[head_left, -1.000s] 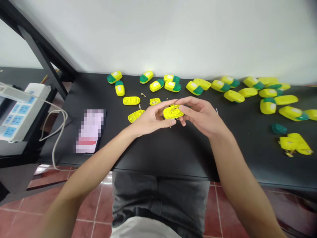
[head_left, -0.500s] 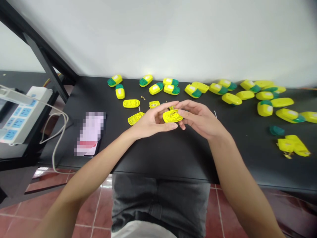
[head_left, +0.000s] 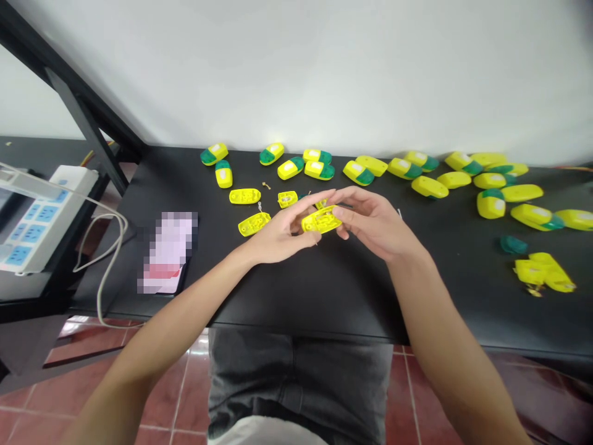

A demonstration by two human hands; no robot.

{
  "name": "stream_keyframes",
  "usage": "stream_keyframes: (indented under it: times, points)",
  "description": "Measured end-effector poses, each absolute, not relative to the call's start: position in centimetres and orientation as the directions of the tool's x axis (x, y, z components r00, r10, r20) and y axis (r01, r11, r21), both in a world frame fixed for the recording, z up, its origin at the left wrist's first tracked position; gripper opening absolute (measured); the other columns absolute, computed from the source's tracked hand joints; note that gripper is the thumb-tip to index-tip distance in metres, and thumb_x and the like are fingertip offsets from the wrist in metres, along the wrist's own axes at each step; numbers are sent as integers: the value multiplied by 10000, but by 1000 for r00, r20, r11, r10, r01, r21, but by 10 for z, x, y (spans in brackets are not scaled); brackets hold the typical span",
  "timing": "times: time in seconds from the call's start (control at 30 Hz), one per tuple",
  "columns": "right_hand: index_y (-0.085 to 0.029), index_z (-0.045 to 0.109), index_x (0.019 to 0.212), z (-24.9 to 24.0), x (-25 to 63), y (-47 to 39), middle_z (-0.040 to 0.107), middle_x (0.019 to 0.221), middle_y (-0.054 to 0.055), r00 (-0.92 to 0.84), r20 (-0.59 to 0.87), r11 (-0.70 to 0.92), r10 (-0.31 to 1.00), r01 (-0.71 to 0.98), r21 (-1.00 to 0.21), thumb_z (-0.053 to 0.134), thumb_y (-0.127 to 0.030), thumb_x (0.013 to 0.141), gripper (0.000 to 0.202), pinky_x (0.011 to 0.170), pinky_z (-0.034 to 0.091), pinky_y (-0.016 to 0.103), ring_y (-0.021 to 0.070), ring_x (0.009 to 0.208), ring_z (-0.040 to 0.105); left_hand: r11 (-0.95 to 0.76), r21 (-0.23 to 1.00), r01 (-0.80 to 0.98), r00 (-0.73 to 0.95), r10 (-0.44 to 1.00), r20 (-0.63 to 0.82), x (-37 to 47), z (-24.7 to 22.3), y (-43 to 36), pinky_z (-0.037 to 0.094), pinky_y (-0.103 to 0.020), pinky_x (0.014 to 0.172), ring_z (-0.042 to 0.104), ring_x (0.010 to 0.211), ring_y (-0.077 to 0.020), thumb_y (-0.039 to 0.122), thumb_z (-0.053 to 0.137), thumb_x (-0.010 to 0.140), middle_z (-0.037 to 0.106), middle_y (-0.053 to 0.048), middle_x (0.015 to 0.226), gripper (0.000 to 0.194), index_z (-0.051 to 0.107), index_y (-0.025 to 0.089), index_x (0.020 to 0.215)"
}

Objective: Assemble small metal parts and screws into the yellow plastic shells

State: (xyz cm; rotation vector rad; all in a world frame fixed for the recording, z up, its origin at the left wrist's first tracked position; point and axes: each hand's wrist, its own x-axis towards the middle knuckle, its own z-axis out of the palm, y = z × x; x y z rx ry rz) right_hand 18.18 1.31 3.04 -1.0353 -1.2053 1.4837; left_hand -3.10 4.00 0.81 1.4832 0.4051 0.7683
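Note:
Between both hands, above the black table, is a yellow plastic shell half (head_left: pixel 319 220) with its hollow inside facing up. My left hand (head_left: pixel 282 233) grips its left end, thumb along the near edge. The thumb and fingers of my right hand (head_left: pixel 370 219) close on its right end; a small part inside there is too small to name. Just left of my left hand lie two more open yellow shell halves, one nearer (head_left: pixel 254 224) and one farther (head_left: pixel 245 196). Beyond the hands rests a smaller yellow piece (head_left: pixel 288 199).
Several yellow-and-green plastic devices (head_left: pixel 319 170) line the wall side of the table (head_left: pixel 324 296). At right are a green cap (head_left: pixel 513 245) and loose yellow pieces (head_left: pixel 544 272). A phone (head_left: pixel 169 253), a white cable (head_left: pixel 121 225) and a power strip (head_left: pixel 46 216) lie left.
The held shell half has tilted, its right end rising, and moved slightly left. My left thumb has drawn back a little along its edge. Both hands keep their grip.

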Motion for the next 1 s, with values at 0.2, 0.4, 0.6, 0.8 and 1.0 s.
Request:
stream_keyframes:
  times: [0.2, 0.4, 0.6, 0.8, 1.0]
  points:
    - [-225, 722, 929, 33, 182, 13, 648, 1001, 22, -194, -34, -63, 980, -147, -987, 937, -436, 751, 349, 496, 479, 232, 102, 720, 550, -103, 977, -186, 680, 704, 204, -32, 2, 44, 552, -236, 697, 668, 748, -109, 200, 706, 920, 734, -30, 1020, 541, 646, 260, 1454]
    - [-233, 711, 932, 35, 181, 12, 651, 980, 21, -214, -33, -65, 976, -144, -987, 933, -453, 754, 360, 501, 482, 245, 115, 732, 563, -92, 985, -147, 650, 742, 166, -29, 5, 43, 547, -240, 657, 668, 703, -105, 290, 744, 906, 761, -52, 1062, 449, 730, 248, 1353]
    - [-223, 725, 915, 37, 179, 11, 644, 952, 16, -208, -32, -66, 978, -157, -985, 950, -436, 731, 360, 480, 482, 224, 101, 701, 545, -89, 990, -112, 651, 746, 140, -29, 9, 42, 536, -223, 634, 654, 689, -94, 333, 737, 926, 761, -64, 1070, 422, 746, 229, 1335]
    - [-231, 746, 925, 34, 181, 11, 634, 912, -1, -228, -10, -56, 974, -199, -978, 964, -383, 723, 334, 494, 499, 219, 90, 674, 550, -70, 994, -81, 640, 761, 105, -29, 11, 42, 527, -223, 615, 645, 677, -100, 406, 745, 942, 765, -58, 1007, 448, 739, 220, 1349]
    - [-235, 726, 965, 31, 184, 10, 608, 874, -15, -249, -5, -44, 969, -152, -987, 991, -406, 675, 428, 526, 509, 234, 99, 684, 560, -80, 992, -94, 614, 780, 121, -29, 15, 41, 505, -234, 585, 649, 674, -102, 541, 722, 958, 772, -91, 1075, 466, 779, 200, 1271]
